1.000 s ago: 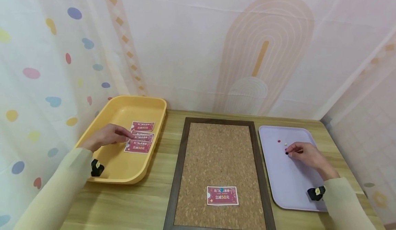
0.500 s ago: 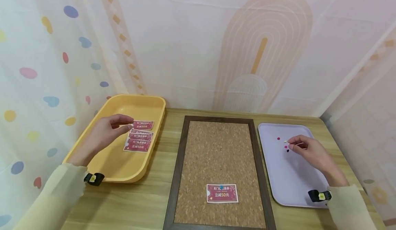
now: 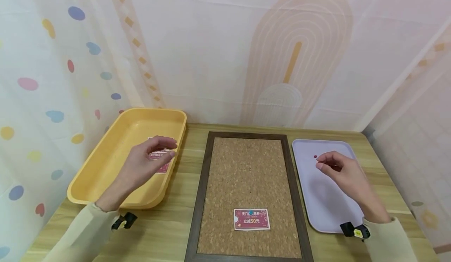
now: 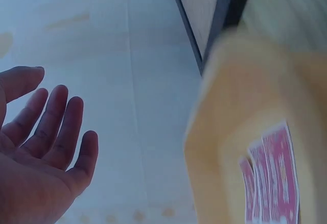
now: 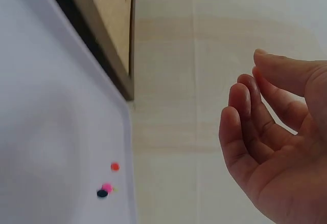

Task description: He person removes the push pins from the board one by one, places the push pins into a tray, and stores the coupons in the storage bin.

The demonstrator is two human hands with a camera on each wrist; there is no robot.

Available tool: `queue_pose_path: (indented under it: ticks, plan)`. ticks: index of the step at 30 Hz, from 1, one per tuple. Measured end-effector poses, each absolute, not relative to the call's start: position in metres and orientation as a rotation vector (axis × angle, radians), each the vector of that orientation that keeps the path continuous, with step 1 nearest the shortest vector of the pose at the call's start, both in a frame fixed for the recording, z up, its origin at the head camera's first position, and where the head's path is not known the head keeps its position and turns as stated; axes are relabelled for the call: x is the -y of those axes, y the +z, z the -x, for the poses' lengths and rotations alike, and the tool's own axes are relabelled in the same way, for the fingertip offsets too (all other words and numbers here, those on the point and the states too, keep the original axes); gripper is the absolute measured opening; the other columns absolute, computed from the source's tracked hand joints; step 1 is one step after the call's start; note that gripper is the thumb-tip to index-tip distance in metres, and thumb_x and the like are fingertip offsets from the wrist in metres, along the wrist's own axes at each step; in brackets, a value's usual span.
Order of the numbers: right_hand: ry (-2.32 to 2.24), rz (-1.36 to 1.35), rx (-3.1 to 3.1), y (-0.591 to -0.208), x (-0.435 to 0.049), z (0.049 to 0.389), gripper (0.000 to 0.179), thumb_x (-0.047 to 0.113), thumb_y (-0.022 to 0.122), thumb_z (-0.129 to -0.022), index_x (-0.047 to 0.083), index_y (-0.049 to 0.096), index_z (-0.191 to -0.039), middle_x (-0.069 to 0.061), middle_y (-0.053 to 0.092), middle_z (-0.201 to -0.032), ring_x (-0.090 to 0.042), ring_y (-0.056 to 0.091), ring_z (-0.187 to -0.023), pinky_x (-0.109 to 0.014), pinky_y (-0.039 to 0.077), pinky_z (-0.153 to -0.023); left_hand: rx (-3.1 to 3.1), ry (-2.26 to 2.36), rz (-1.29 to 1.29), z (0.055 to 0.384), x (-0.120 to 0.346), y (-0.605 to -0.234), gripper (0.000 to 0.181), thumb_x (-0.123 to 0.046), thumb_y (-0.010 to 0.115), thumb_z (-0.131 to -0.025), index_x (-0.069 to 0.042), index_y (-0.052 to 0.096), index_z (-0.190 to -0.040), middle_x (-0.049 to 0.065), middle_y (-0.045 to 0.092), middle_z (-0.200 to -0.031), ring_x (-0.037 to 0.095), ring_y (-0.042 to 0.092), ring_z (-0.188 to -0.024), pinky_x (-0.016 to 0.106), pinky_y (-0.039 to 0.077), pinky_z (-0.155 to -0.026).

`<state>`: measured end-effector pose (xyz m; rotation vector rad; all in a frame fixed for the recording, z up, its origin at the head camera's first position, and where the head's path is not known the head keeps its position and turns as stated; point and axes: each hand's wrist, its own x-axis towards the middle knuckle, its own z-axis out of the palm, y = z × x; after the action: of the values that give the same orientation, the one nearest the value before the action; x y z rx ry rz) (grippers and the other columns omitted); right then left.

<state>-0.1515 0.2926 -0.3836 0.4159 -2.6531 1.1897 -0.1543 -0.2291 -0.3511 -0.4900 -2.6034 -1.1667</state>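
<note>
My left hand (image 3: 144, 162) hovers over the yellow tray (image 3: 102, 176) with thumb and fingers apart, and nothing is in it in the left wrist view. Beneath it lie several overlapping red coupons (image 4: 276, 178), partly hidden in the head view. My right hand (image 3: 347, 177) is above the lilac tray (image 3: 327, 219), fingers loosely curled and thumb near the index finger; I see nothing held. On that tray are a red pushpin (image 5: 115, 166), a pink pushpin (image 5: 107, 187), a black pushpin (image 5: 102, 194) and a tiny yellow spot beside them.
Between the trays lies a dark-framed cork board (image 3: 250, 176). One coupon (image 3: 251, 223) is fixed near its lower end with a blue pushpin (image 3: 251, 212). Behind the wooden table (image 3: 176, 223) hangs a patterned curtain (image 3: 211, 50).
My left hand has lifted off the coupons and moved right, its fingers spreading. My right hand has moved slightly left and up from the pushpins, leaving the black one on the tray.
</note>
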Motion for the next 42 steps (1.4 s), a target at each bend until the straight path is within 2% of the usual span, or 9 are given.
queue_pose_path:
  ticks: [4, 7, 10, 16, 23, 31, 35, 42]
  plan:
    - [1.232, -0.435, 2.624, -0.382, -0.282, 0.146, 0.011, 0.004, 0.073, -0.096, 0.003, 0.07, -0.107, -0.017, 0.071, -0.113, 0.0, 0.062, -0.086, -0.015, 0.049, -0.071, 2.586, -1.189, 0.589, 0.147, 0.211, -0.354, 0.018, -0.008, 0.075, -0.095, -0.007, 0.072, -0.113, 0.004, 0.074, -0.109, 0.019, 0.07, -0.098, 0.026, 0.056, -0.084]
    - [1.245, -0.436, 2.615, -0.382, -0.275, 0.142, 0.011, 0.004, 0.073, -0.096, 0.003, 0.07, -0.106, -0.013, 0.07, -0.108, -0.001, 0.061, -0.084, -0.016, 0.05, -0.07, 2.584, -1.207, 0.653, 0.142, 0.199, -0.361, 0.02, -0.009, 0.076, -0.095, -0.008, 0.072, -0.114, 0.0, 0.073, -0.111, 0.022, 0.069, -0.1, 0.034, 0.056, -0.089]
    - [1.266, -0.44, 2.605, -0.381, -0.268, 0.137, 0.01, 0.003, 0.074, -0.095, 0.004, 0.071, -0.104, -0.007, 0.069, -0.1, -0.004, 0.061, -0.079, -0.018, 0.049, -0.067, 2.577, -1.256, 0.72, 0.137, 0.188, -0.368, 0.021, -0.007, 0.076, -0.094, -0.009, 0.071, -0.114, -0.002, 0.073, -0.112, 0.021, 0.069, -0.101, 0.038, 0.056, -0.09]
    - [1.308, -0.508, 2.59, -0.382, -0.254, 0.128, 0.01, 0.003, 0.075, -0.094, 0.005, 0.071, -0.102, 0.002, 0.069, -0.092, -0.005, 0.061, -0.077, -0.02, 0.05, -0.066, 2.595, -1.302, 0.843, 0.128, 0.166, -0.381, 0.029, -0.001, 0.078, -0.09, -0.007, 0.071, -0.117, 0.003, 0.073, -0.112, 0.019, 0.069, -0.099, 0.037, 0.058, -0.088]
    - [1.336, -0.609, 2.585, -0.388, -0.241, 0.121, 0.012, 0.001, 0.074, -0.094, 0.009, 0.07, -0.102, 0.005, 0.07, -0.091, -0.005, 0.064, -0.08, -0.021, 0.052, -0.071, 2.697, -1.395, 0.918, 0.121, 0.148, -0.393, 0.027, -0.005, 0.074, -0.094, -0.009, 0.068, -0.12, 0.007, 0.072, -0.109, 0.014, 0.071, -0.095, 0.035, 0.058, -0.086]
    - [1.401, -0.677, 2.643, -0.393, -0.226, 0.115, 0.006, 0.006, 0.072, -0.097, 0.009, 0.07, -0.102, 0.004, 0.07, -0.092, -0.007, 0.065, -0.08, -0.026, 0.054, -0.068, 2.837, -1.508, 0.958, 0.113, 0.129, -0.406, 0.032, -0.005, 0.073, -0.095, -0.002, 0.066, -0.126, 0.012, 0.072, -0.113, 0.024, 0.072, -0.103, 0.037, 0.058, -0.086]
    - [1.41, -0.697, 2.686, -0.396, -0.219, 0.114, 0.005, 0.009, 0.072, -0.098, 0.009, 0.07, -0.103, 0.001, 0.071, -0.094, -0.006, 0.065, -0.082, -0.026, 0.055, -0.071, 2.866, -1.552, 0.993, 0.112, 0.12, -0.409, 0.036, -0.004, 0.073, -0.094, -0.001, 0.063, -0.129, 0.015, 0.069, -0.122, 0.031, 0.07, -0.109, 0.039, 0.058, -0.089]
    - [1.4, -0.774, 2.76, -0.401, -0.206, 0.115, 0.006, 0.007, 0.072, -0.097, 0.01, 0.071, -0.103, 0.0, 0.072, -0.097, -0.006, 0.066, -0.086, -0.027, 0.057, -0.075, 2.917, -1.517, 1.037, 0.113, 0.11, -0.416, 0.038, -0.005, 0.071, -0.096, 0.0, 0.06, -0.132, 0.015, 0.066, -0.128, 0.03, 0.067, -0.116, 0.041, 0.054, -0.098]
